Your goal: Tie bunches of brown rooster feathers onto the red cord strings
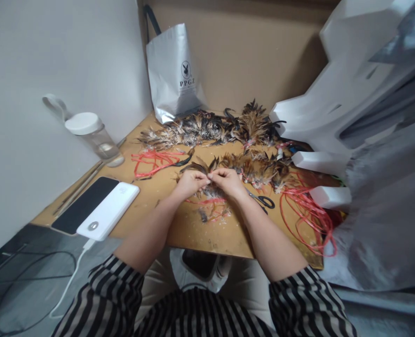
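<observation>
My left hand (190,183) and my right hand (229,181) meet over the middle of the table, thumbs and forefingers pinched together. Brown and black feathers (212,164) fan out just behind the fingertips, and both hands appear to pinch their base. The exact grip is hidden by the fingers. To the right of my right hand lies a row of golden-brown feathers (263,167) bound near the quills. Black-handled scissors (265,200) rest beside my right wrist. Below the hands are red string (214,201) and loose bits of fluff (203,215).
Along the back lies a long pile of feathers (196,130) before a silver bag (168,70). Red cord bundles lie left (153,161) and right (307,210). A bottle (97,140), phone (88,199) and cabled power bank (111,208) sit left; white foam pieces (309,112) stand right.
</observation>
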A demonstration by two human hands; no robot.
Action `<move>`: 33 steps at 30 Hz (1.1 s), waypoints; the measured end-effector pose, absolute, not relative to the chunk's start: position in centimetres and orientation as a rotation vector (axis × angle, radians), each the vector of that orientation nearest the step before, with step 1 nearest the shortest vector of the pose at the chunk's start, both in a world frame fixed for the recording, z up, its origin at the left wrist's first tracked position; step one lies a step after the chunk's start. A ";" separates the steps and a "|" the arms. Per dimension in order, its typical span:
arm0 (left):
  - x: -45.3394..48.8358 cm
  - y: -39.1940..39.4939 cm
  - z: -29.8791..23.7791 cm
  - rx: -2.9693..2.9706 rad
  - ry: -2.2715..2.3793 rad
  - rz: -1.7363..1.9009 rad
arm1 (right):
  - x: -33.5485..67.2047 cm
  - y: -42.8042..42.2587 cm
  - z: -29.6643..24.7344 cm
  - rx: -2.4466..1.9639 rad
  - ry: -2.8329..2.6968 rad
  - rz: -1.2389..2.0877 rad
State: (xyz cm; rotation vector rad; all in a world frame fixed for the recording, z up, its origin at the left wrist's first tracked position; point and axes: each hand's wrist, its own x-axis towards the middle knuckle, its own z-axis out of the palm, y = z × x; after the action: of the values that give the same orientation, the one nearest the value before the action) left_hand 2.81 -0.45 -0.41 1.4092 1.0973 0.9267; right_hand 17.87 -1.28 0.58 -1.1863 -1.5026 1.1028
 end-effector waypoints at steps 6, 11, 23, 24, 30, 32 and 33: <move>2.5 -0.5 -0.2 1.350 1.047 0.916 | 18.3 -1.1 0.5 -1.225 -1.565 1.170; 2.3 -0.6 0.0 1.362 0.994 0.877 | 18.5 -1.0 0.3 -1.204 -1.704 1.089; 2.0 -0.6 0.6 1.377 0.928 0.843 | 18.8 -0.9 0.4 -1.170 -1.657 1.120; 1.9 -0.7 0.6 1.384 0.920 0.836 | 18.7 -1.1 0.6 -1.174 -1.627 1.130; 2.0 -0.9 0.8 1.412 0.905 0.812 | 18.5 -1.1 0.5 -1.188 -1.572 1.171; 1.9 -0.9 0.8 1.415 0.908 0.802 | 18.6 -0.8 -0.1 -1.197 -1.612 1.126; 1.9 -1.0 0.8 1.416 0.908 0.796 | 18.7 -0.7 -0.4 -1.202 -1.637 1.095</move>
State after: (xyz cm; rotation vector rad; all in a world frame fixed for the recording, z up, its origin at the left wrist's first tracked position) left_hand 1.92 -0.95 0.76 1.4159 0.9084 0.7962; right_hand 18.69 -0.70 -0.38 -1.2025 -1.6366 1.0952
